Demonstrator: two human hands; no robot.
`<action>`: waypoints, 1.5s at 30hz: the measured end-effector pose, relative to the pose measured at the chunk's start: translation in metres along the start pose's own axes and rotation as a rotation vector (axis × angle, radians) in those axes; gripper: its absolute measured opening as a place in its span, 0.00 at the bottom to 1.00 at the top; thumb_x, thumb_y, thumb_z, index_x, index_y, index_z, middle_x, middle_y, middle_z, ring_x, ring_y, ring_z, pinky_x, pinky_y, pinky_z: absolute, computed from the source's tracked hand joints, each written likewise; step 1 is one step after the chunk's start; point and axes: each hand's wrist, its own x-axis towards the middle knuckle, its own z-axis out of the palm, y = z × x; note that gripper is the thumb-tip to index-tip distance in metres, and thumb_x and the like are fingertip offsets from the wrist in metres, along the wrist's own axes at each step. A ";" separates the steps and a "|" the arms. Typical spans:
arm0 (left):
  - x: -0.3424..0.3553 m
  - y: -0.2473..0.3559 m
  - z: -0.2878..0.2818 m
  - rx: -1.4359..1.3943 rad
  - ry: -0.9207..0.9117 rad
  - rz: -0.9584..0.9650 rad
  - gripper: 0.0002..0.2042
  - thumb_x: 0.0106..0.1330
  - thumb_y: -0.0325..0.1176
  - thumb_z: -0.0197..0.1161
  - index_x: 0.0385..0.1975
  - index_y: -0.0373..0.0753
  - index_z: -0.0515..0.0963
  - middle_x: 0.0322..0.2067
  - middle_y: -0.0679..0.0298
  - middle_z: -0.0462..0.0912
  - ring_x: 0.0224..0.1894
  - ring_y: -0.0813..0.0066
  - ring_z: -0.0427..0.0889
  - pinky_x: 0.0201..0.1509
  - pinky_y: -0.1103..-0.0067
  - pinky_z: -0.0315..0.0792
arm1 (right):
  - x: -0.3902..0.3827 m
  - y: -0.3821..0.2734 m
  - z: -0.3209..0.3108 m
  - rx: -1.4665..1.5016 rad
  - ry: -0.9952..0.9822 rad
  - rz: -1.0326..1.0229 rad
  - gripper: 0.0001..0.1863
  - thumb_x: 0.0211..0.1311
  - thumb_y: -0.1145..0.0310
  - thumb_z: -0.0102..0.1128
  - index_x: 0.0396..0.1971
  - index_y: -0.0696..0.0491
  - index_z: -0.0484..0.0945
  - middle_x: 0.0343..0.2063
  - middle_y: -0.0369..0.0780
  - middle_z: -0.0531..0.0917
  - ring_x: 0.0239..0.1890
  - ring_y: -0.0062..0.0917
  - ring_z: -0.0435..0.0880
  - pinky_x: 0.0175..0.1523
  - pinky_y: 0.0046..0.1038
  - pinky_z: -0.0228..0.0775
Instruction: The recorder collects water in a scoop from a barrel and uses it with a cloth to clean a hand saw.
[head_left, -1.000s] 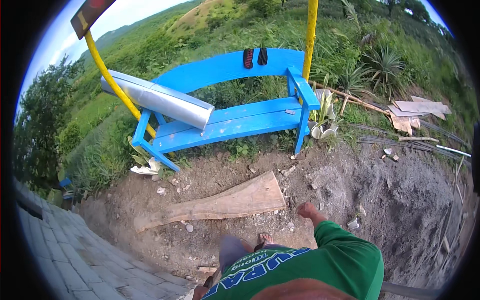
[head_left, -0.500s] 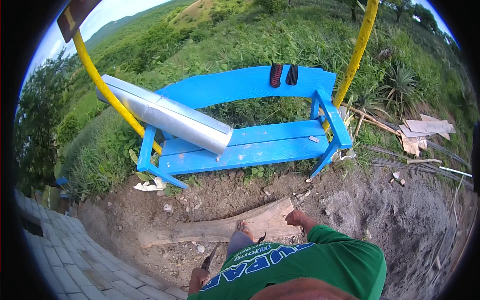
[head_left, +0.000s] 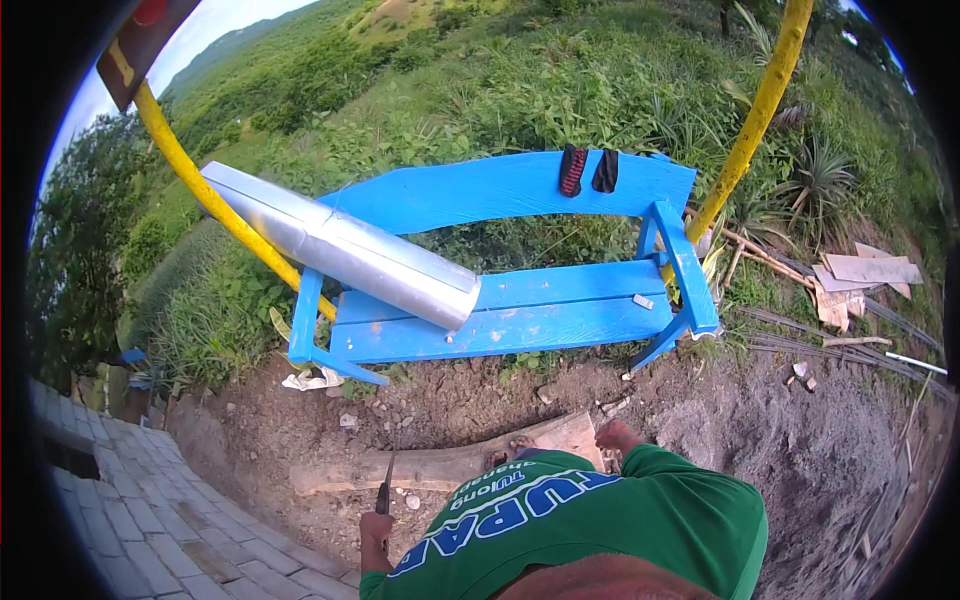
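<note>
My left hand, low on the left, is closed round the dark handle of a narrow, pointed blade. Its tip points up and away, across the near edge of a rough wooden plank lying on the dirt. A foot rests on the plank. Beside the plank's right end is my right hand, its fingers curled in. Whatever it may hold is hidden. The green shirt covers the near part of the plank.
Beyond the plank stands a blue wooden bench between yellow posts. A rolled metal sheet leans across it, and two dark socks hang on its backrest. A grey block wall is at left; rods lie at right.
My left hand has moved up and left, and the blade now stands more upright. My right hand appears slightly farther right. The view has shifted, and the shirt hides more of the plank.
</note>
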 end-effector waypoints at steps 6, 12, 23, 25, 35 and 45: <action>-0.045 -0.036 0.071 0.453 -0.219 0.244 0.14 0.45 0.39 0.62 0.23 0.32 0.81 0.27 0.49 0.83 0.35 0.57 0.84 0.37 0.68 0.76 | 0.032 0.028 -0.043 -0.259 -0.032 -0.095 0.11 0.52 0.63 0.53 0.33 0.41 0.83 0.39 0.36 0.82 0.43 0.35 0.81 0.41 0.38 0.75; -0.052 0.015 0.075 0.190 -0.156 0.002 0.14 0.45 0.39 0.62 0.23 0.33 0.82 0.28 0.49 0.83 0.35 0.57 0.84 0.37 0.69 0.76 | 0.058 0.044 -0.075 -0.200 0.116 -0.033 0.14 0.51 0.63 0.51 0.35 0.48 0.83 0.39 0.42 0.83 0.43 0.38 0.82 0.45 0.38 0.76; -0.063 0.037 0.075 0.102 -0.152 -0.052 0.13 0.45 0.39 0.62 0.24 0.35 0.82 0.28 0.50 0.83 0.36 0.58 0.84 0.37 0.69 0.76 | 0.063 0.026 -0.065 -0.254 0.140 -0.240 0.12 0.49 0.60 0.56 0.30 0.48 0.83 0.35 0.39 0.84 0.40 0.36 0.83 0.44 0.37 0.75; -0.065 0.035 0.073 0.091 -0.144 -0.068 0.13 0.45 0.39 0.62 0.24 0.35 0.82 0.28 0.50 0.83 0.36 0.58 0.84 0.37 0.69 0.76 | 0.059 0.025 -0.061 -0.330 0.073 -0.236 0.12 0.50 0.56 0.56 0.30 0.46 0.83 0.36 0.38 0.84 0.40 0.34 0.82 0.43 0.36 0.75; -0.054 0.048 0.062 0.136 -0.126 -0.037 0.13 0.45 0.40 0.63 0.24 0.36 0.82 0.28 0.51 0.83 0.36 0.58 0.84 0.36 0.69 0.76 | 0.058 0.057 -0.016 -0.108 0.064 -0.101 0.12 0.52 0.56 0.55 0.34 0.42 0.81 0.38 0.34 0.82 0.44 0.31 0.80 0.45 0.35 0.75; -0.070 0.081 0.029 0.034 -0.103 -0.079 0.14 0.47 0.41 0.63 0.25 0.35 0.82 0.23 0.52 0.83 0.28 0.61 0.84 0.32 0.70 0.75 | 0.063 0.059 -0.009 -0.183 0.071 -0.238 0.11 0.53 0.56 0.55 0.34 0.41 0.80 0.39 0.33 0.81 0.44 0.31 0.80 0.45 0.35 0.74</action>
